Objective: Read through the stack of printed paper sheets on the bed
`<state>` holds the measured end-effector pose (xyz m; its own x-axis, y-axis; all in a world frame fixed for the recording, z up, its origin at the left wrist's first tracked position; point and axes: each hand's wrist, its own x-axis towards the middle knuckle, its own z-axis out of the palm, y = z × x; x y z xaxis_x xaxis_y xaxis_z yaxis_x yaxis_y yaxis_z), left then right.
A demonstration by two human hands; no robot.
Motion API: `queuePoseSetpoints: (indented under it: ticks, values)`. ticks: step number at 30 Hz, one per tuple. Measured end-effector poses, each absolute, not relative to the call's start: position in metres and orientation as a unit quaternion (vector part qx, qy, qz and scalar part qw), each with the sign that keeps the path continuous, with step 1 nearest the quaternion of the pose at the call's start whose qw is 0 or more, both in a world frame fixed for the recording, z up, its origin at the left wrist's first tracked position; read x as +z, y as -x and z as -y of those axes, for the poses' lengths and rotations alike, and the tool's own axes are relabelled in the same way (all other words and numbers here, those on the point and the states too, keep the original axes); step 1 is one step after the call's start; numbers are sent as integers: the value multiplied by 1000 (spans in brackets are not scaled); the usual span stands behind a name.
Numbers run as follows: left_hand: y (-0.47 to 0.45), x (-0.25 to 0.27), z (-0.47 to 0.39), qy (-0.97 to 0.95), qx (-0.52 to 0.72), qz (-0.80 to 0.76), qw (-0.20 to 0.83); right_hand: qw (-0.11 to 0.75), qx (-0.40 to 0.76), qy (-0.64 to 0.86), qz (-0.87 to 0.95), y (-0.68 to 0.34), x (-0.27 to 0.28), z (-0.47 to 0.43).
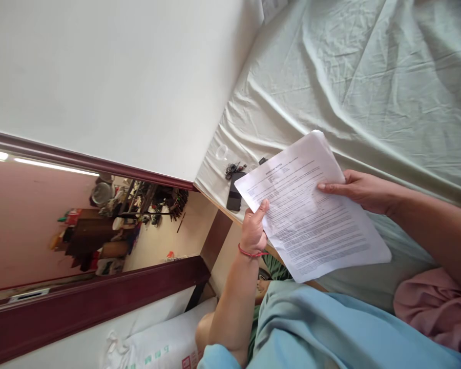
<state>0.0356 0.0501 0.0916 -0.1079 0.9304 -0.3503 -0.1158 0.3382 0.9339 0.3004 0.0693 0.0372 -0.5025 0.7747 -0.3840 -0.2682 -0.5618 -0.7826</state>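
A stack of printed paper sheets (311,210) is held up in front of me, covered in dense lines of text with a heading near the top. My left hand (255,226), with a red cord on its wrist, grips the left edge, thumb on top and fingers behind the pages. On the opposite edge, my right hand (363,190) pinches the sheets, its thumb lying flat over the print. The fingers of both hands are mostly hidden under the paper.
Pale green cloth (349,92) covers the surface beyond. Near its left edge lie a dark phone-like object (234,192), a coiled black cable (233,170) and a clear round item (222,151). A white wall (100,77) and dark red doorframe (100,302) stand left; a white sack (161,333) is below.
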Motion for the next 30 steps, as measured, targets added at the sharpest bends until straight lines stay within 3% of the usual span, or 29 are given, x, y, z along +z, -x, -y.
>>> queuePoseSetpoints:
  ticks: [2, 5, 7, 9, 16, 25, 30]
  values:
    - [-38, 88, -50, -378, 450, -590, 554, 386, 689, 467, 398, -298, 35, -72]
    - [-42, 82, -47, -450, 420, -591, 522, 504, 379, 595, 498, -298, 35, -75]
    - [-46, 80, -45, -504, 385, -588, 502, 531, 209, 601, 559, -298, 39, -75]
    - [-50, 81, -43, -549, 344, -579, 494, 530, 124, 568, 617, -297, 45, -73]
    - [-63, 76, -43, -582, 277, -545, 536, 471, 117, 531, 694, -291, 49, -68]
    - [-68, 59, -39, -483, 349, -536, 599, 480, 134, 530, 686, -293, 43, -72]
    - [-70, 63, -42, -494, 388, -543, 557, 484, 124, 517, 695, -292, 45, -71]
